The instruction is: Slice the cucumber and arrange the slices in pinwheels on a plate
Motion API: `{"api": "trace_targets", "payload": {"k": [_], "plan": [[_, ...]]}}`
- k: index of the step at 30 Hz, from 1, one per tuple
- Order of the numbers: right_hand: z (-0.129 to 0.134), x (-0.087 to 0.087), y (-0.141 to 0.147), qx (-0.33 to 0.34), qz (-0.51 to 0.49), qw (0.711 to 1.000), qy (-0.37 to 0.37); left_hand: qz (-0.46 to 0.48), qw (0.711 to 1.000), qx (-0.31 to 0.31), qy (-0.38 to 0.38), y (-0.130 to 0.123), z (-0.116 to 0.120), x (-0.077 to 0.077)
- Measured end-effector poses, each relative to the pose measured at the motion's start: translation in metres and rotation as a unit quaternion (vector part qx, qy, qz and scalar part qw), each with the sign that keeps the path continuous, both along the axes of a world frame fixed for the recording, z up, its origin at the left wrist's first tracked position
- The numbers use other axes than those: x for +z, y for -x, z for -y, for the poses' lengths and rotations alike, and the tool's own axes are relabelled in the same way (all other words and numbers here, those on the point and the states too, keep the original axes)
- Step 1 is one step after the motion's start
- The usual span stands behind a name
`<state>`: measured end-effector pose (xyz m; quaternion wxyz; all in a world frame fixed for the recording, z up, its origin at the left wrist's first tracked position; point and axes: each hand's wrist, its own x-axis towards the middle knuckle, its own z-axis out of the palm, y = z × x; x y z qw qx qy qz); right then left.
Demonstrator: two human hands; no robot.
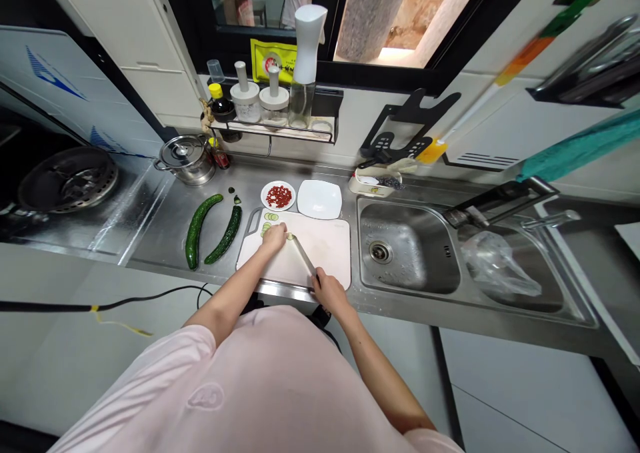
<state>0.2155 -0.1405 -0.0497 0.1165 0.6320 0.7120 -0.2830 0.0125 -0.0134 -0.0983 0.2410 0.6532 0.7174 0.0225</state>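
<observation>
The left hand (274,238) rests curled over a cucumber piece (289,236) on a white plastic cutting board (320,253), while the right hand (330,292) wraps the handle of a kitchen knife (303,256), its blade angled up toward that piece. Thin cucumber slices (270,221) lie just beyond the left hand. Two long cucumbers (197,232) lie left of the board, a plate of chopped red chili (279,196) and a square white plate (320,198) stand beyond it, and a steel sink (400,246) sits to its right.
</observation>
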Motion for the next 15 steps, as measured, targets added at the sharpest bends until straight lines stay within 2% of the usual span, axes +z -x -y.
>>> {"api": "trace_targets", "payload": {"k": [15], "plan": [[-0.001, 0.001, 0.004, 0.01, 0.013, 1.0, 0.012, 0.039, 0.998, 0.045, -0.014, 0.005, 0.0, -0.011]]}}
